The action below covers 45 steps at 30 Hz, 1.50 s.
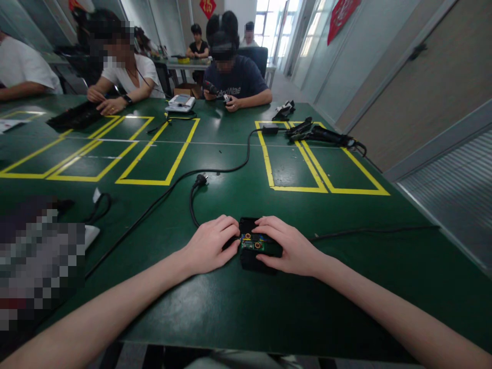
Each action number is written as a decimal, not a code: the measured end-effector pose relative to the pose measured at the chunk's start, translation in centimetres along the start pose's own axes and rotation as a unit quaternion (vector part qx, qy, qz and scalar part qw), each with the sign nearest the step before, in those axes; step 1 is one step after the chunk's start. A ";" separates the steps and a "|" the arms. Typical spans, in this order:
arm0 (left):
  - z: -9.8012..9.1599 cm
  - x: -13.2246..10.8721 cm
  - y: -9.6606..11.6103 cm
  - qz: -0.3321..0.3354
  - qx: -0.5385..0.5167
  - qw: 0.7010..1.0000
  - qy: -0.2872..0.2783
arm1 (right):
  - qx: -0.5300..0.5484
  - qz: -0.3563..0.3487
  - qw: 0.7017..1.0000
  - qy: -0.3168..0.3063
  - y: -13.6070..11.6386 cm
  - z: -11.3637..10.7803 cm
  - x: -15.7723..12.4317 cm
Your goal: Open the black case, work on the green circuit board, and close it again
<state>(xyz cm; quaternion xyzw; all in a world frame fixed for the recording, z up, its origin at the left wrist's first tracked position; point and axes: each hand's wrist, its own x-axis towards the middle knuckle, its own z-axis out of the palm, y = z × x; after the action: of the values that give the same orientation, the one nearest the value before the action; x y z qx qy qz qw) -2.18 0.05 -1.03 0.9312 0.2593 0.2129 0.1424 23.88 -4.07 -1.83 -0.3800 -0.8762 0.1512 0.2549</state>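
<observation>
Green desk (307,312), yellow tape rectangles (144,182) at far side. Open black rectangular plastic housing (249,261) with exposed green circuit board (250,246) sits near side, centre. Right hand (298,249) clamped across it; left hand (210,244) fingertips at its left edge, can't tell if pinching the black round cable (191,205).

Black case (249,260) lies open, green circuit board (249,245) exposed.
</observation>
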 end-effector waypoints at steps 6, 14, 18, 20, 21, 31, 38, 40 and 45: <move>-0.3 0.1 -1.1 -0.016 0.032 0.999 0.003 | -0.007 -0.029 0.999 0.011 1.4 0.5 2.0; -0.4 0.0 -1.4 -0.013 0.034 0.999 0.010 | -0.036 -0.052 0.996 0.064 1.7 1.2 2.5; -0.4 0.0 -1.4 -0.018 0.027 0.999 0.011 | -0.065 -0.061 0.993 0.079 1.9 1.4 2.5; -0.4 0.1 -1.5 -0.019 0.027 0.999 0.012 | -0.068 -0.059 0.992 0.085 2.0 1.5 2.6; -0.4 0.1 -1.5 -0.020 0.028 0.999 0.012 | -0.068 -0.059 0.992 0.089 2.0 1.5 2.6; -0.1 0.0 -1.7 -0.052 0.020 0.998 0.007 | -0.091 -0.010 0.991 0.101 1.0 -0.2 0.8; -1.0 -0.3 -2.1 -0.037 0.007 0.999 -0.025 | -0.088 0.030 0.995 0.032 1.3 -1.2 -0.3; -1.1 -0.4 -2.2 -0.036 0.013 0.999 -0.034 | -0.078 0.031 0.996 0.016 1.6 -1.4 -0.4; -1.2 -0.4 -2.2 -0.046 0.010 0.998 -0.040 | -0.067 0.034 0.997 0.004 1.9 -1.3 -0.5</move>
<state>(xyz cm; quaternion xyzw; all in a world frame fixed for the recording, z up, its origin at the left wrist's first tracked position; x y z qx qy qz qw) -3.95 1.80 -0.93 0.9275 0.2981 0.1660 0.1530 26.02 -3.07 -1.77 -0.4265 -0.8699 0.0991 0.2272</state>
